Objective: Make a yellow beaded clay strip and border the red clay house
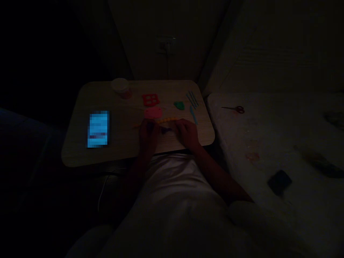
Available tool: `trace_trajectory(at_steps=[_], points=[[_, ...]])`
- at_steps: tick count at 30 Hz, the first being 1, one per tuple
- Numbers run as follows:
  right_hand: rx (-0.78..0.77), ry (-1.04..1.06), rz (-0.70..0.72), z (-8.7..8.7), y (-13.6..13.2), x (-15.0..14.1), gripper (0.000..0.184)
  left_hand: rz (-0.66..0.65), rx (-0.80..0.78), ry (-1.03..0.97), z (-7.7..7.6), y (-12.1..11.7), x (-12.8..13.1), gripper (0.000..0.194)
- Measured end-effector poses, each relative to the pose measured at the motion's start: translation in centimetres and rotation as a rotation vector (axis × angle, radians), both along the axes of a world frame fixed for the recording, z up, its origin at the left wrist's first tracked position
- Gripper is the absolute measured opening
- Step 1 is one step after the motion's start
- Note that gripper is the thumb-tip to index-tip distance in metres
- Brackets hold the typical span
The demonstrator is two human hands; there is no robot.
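Observation:
In dim light, my left hand [148, 134] is closed around dark purple, clay-like material, with some of it showing among the fingers. A thin dark purple piece [166, 130] spans the gap toward my right hand [186, 131], whose fingers are curled and pinched at its other end. Just behind both hands lies a bumpy yellow-orange strip [166, 120], partly covered by them. Beyond it are a pink flat plastic piece [153, 113] and a red frame with four-sided openings [151, 100]. A green lump [179, 105] sits beyond my right hand.
The small table [120, 150] also bears a lit phone [98, 129], a lidded tub [121, 87], several thin blue sticks [192, 99] and a blue knife-like tool [193, 115]. Red-handled scissors [238, 109] and a dark blue square object [280, 182] lie on the pale surface at right.

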State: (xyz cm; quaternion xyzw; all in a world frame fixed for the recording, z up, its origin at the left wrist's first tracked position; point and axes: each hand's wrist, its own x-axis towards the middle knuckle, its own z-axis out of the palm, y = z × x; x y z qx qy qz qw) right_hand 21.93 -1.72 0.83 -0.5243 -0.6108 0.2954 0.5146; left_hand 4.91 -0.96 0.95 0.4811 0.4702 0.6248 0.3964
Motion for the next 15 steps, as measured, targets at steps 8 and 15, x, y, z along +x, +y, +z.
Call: trace_trajectory(at_steps=[8,15], points=[[0.021,0.063,0.021,-0.75,0.35,-0.05,0.031,-0.016,-0.011,-0.006,0.05,0.0,0.02,0.029],[-0.043,0.142,0.076,-1.01,0.21,-0.08,0.035,-0.024,-0.016,-0.019,0.08,-0.05,0.06,0.027]])
